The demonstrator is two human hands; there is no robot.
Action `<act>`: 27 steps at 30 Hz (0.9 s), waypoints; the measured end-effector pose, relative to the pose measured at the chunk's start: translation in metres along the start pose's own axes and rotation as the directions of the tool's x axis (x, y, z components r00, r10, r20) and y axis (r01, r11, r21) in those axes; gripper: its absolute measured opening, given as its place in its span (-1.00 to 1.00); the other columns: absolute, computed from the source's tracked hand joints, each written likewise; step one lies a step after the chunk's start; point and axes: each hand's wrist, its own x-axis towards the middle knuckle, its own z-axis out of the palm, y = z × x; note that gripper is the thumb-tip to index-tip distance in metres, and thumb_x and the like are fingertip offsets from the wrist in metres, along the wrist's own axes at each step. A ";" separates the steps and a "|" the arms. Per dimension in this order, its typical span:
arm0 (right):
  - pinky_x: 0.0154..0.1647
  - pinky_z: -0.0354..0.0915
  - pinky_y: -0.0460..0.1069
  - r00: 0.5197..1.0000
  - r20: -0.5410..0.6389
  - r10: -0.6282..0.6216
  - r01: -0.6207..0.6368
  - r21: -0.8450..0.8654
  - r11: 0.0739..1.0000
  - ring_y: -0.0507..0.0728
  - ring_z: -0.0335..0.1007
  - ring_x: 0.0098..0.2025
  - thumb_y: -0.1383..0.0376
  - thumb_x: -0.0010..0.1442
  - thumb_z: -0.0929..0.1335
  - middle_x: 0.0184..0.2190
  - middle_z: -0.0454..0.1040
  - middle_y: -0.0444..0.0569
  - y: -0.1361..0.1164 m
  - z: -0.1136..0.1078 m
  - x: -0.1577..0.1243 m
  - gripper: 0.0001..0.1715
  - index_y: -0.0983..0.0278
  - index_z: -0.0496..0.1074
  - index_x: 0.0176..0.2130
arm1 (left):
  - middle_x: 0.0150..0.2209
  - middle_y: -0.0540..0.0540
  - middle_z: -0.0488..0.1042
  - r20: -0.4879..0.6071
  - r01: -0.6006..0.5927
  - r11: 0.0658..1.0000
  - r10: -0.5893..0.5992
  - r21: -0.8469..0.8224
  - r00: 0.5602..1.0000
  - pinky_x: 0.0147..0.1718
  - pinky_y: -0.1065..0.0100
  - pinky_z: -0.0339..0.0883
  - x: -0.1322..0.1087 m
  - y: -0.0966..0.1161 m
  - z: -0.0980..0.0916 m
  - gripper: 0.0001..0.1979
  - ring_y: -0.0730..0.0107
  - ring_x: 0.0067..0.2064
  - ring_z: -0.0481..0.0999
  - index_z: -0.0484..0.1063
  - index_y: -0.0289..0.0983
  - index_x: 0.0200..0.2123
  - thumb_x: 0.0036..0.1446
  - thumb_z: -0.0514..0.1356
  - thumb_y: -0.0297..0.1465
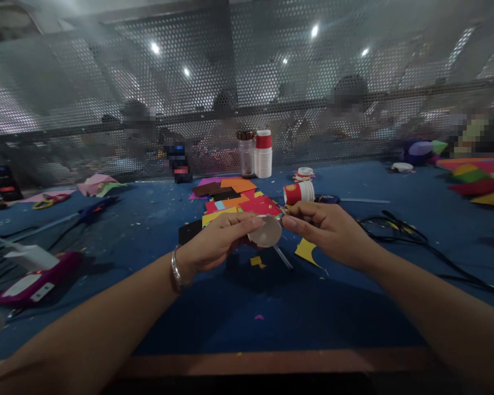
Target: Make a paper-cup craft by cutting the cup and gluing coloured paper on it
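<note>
My left hand [214, 238], with a silver bangle at the wrist, is closed on a white paper cup [265, 232] whose round end faces me. Thumb on top, it grips the cup's left side. My right hand [329, 227] pinches at the cup's upper right edge. A small multicoloured bit [283, 210] shows at those fingertips, too small to name. Just behind lie several sheets of coloured paper [239, 204] and a red-and-white paper cup [298, 192] on its side. Below the held cup are a clear glue stick [282, 257] and a yellow paper scrap [307, 250].
A stack of paper cups [263, 156] stands beside a clear jar [246, 156] at the back. Left are a magenta power strip [41, 282], a blue glue gun [96, 208] and scissors [51, 200]. Black cables [411, 236] cross the blue table [313, 318] on the right.
</note>
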 end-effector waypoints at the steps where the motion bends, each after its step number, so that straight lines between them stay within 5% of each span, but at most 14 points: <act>1: -0.48 0.07 -0.05 1.000 0.004 -0.006 0.006 -0.014 1.000 0.03 0.11 -0.45 -0.13 0.24 0.28 -0.49 0.26 -0.13 0.001 0.000 0.000 -0.47 0.26 0.39 -0.42 | -0.40 -0.07 0.52 -0.003 -0.017 1.000 0.017 0.010 1.000 -0.28 0.37 0.33 0.000 -0.001 0.000 -0.69 0.42 -0.34 0.44 0.57 -0.34 -0.37 0.06 0.36 -0.17; 10: -0.51 0.04 -0.06 0.997 0.062 -0.049 0.052 -0.054 0.997 -0.01 0.11 -0.53 -0.03 0.24 0.33 -0.56 0.24 -0.19 -0.001 0.000 -0.002 -0.57 0.26 0.40 -0.40 | -0.30 -0.08 0.54 0.064 -0.113 0.978 0.104 0.175 0.993 -0.13 0.34 0.29 0.000 -0.003 -0.004 -0.74 0.38 -0.22 0.46 0.57 -0.30 -0.29 0.17 0.27 -0.21; 27: -0.54 -0.02 -0.08 0.970 0.062 -0.237 0.245 -0.241 0.939 -0.05 0.02 -0.59 0.08 0.28 0.31 -0.63 0.17 -0.24 -0.002 0.000 -0.004 -0.57 0.26 0.27 -0.51 | -0.25 -0.11 0.56 0.125 -0.174 0.900 0.135 0.399 0.983 -0.19 0.33 0.31 -0.004 0.003 -0.006 -0.74 0.35 -0.22 0.45 0.58 -0.27 -0.19 0.22 0.21 -0.23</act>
